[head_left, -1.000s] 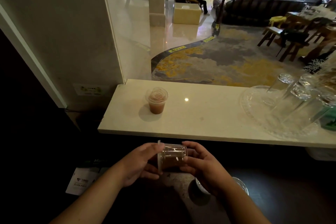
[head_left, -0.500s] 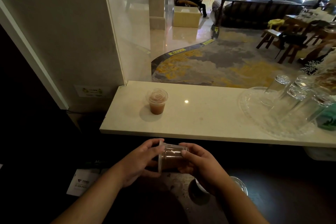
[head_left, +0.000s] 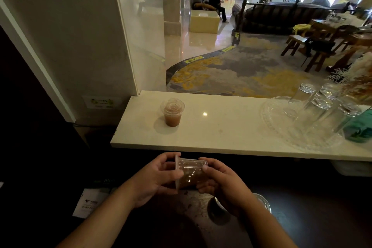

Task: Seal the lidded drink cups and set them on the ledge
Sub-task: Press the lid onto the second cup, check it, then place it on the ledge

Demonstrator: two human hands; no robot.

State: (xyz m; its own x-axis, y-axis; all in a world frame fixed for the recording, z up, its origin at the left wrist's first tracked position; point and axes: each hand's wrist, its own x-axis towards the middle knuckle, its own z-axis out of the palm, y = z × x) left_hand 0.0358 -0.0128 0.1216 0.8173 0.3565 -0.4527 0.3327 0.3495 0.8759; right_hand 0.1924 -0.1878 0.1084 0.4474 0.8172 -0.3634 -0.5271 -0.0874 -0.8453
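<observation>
Clear plastic cup of brown drink (head_left: 190,173) held on its side below the ledge edge, over the dark desk (head_left: 302,207); long axis runs left-right, flat clear lid (head_left: 177,173) facing left, base right. Left hand (head_left: 155,177) curled round the lid rim, thumb on top; right hand (head_left: 221,183) closed on the base end. To seal well: press round the whole rim, then turn the cup upright before lifting. Pale stone ledge (head_left: 221,131) carries one sealed brown-drink cup (head_left: 172,111), upright, well left of a clear glass tray (head_left: 281,127)
</observation>
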